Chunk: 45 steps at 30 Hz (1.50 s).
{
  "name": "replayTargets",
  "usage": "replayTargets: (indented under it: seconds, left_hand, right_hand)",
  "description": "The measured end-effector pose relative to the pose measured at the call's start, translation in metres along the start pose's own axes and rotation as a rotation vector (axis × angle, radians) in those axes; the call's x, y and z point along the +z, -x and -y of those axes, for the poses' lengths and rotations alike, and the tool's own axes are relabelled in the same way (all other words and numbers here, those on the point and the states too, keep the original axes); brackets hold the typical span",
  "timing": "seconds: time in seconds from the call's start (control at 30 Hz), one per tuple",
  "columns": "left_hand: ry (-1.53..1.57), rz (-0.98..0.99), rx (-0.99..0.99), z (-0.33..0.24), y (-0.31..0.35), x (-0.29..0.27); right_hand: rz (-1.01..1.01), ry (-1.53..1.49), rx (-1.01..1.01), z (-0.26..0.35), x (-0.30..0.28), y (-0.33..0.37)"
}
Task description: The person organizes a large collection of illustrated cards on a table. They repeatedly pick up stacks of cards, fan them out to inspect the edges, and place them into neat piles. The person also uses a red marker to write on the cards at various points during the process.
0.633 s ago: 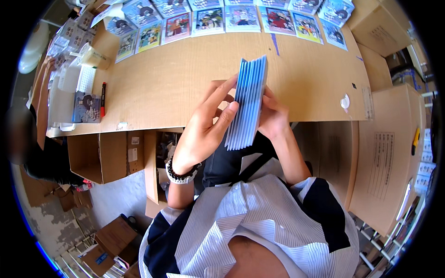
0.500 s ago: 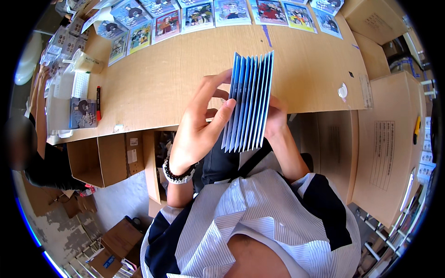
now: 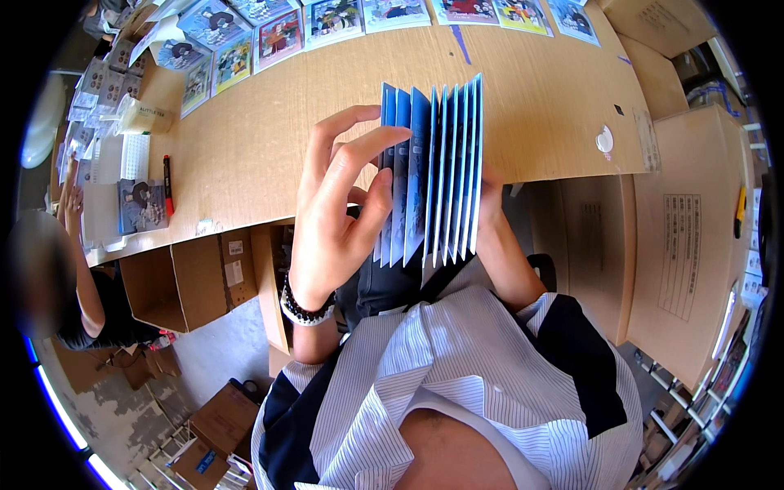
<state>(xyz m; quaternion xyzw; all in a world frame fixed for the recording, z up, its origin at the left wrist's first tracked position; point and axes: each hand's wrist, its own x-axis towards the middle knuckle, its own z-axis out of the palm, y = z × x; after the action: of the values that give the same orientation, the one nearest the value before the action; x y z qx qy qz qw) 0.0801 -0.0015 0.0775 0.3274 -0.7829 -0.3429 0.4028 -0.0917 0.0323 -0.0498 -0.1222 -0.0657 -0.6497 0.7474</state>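
A fanned stack of thin blue printed cards or sleeves [image 3: 416, 192] stands upright in front of me, near the table's front edge. My right hand [image 3: 488, 200] grips it from the right and from behind; most of its fingers are hidden by the stack. At the left side my left hand [image 3: 343, 192] has its fingers curled around the leftmost leaves. Its index fingertip presses between two leaves, and its thumb lies against their left edge. A gap parts these leaves from the tighter ones on the right.
Rows of colourful picture cards [image 3: 333, 24] line the table's far side. To the left are a drink cup [image 3: 143, 116], a red-black marker [image 3: 168, 186] and a clear bin [image 3: 100, 208]. Cardboard boxes [image 3: 682, 237] stand at right. A co-worker's arm [image 3: 86, 282] shows at far left.
My left index finger has moved in between the leaves, and several left leaves have spread apart from the rest. The stack's left side has widened toward my left hand.
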Motion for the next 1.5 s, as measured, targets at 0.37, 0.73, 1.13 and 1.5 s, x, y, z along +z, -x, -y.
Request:
replayTargets:
  seconds: [0.37, 0.73, 1.13, 1.5]
  left_hand:
    - [-0.138, 0.040, 0.148, 0.005, -0.002, 0.001]
    - [-0.297, 0.143, 0.333, 0.011, -0.005, 0.001]
    - [-0.304, 0.329, 0.466, 0.012, -0.010, -0.001]
    - [-0.285, 0.220, 0.339, 0.015, -0.008, -0.001]
  right_hand:
    - [0.043, -0.043, 0.034, -0.001, -0.005, 0.002]
    - [0.065, -0.073, 0.057, -0.001, -0.004, 0.004]
    - [-0.015, -0.022, 0.068, -0.001, -0.007, 0.008]
    - [-0.208, 0.216, 0.018, 0.004, 0.001, 0.001]
